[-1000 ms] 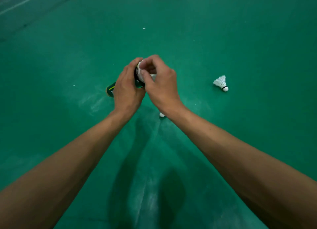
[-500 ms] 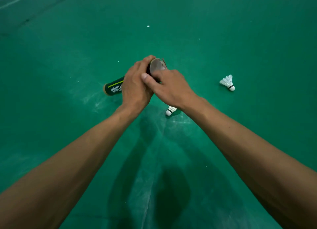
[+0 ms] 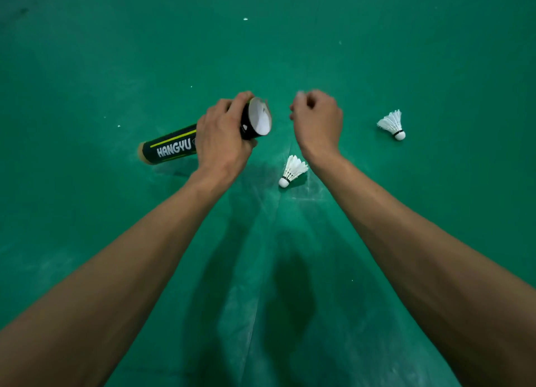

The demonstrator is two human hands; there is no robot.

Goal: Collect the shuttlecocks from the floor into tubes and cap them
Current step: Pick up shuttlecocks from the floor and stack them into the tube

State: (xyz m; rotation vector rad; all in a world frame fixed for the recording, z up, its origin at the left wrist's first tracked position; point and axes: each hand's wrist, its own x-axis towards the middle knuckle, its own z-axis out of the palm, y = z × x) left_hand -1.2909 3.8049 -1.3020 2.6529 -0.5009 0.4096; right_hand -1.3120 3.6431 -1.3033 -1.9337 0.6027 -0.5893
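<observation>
My left hand (image 3: 223, 138) grips a dark tube marked HANGYU (image 3: 174, 148) near its open end, holding it tilted just above the green floor. White shows inside the tube's mouth (image 3: 259, 120). My right hand (image 3: 317, 119) hovers a short way right of the mouth, fingers curled, with nothing visible in it. One white shuttlecock (image 3: 293, 170) lies on the floor just below my right wrist, cork toward me. A second shuttlecock (image 3: 392, 124) lies further right.
Green court floor (image 3: 377, 38) spreads all around, with a pale seam (image 3: 282, 183) running toward me between my arms. A few tiny white specks (image 3: 245, 18) dot the floor farther off. No cap is in view.
My right hand has left the tube's mouth and moved right, apart from it. The tube's white inside now shows, and the view has come closer to the floor.
</observation>
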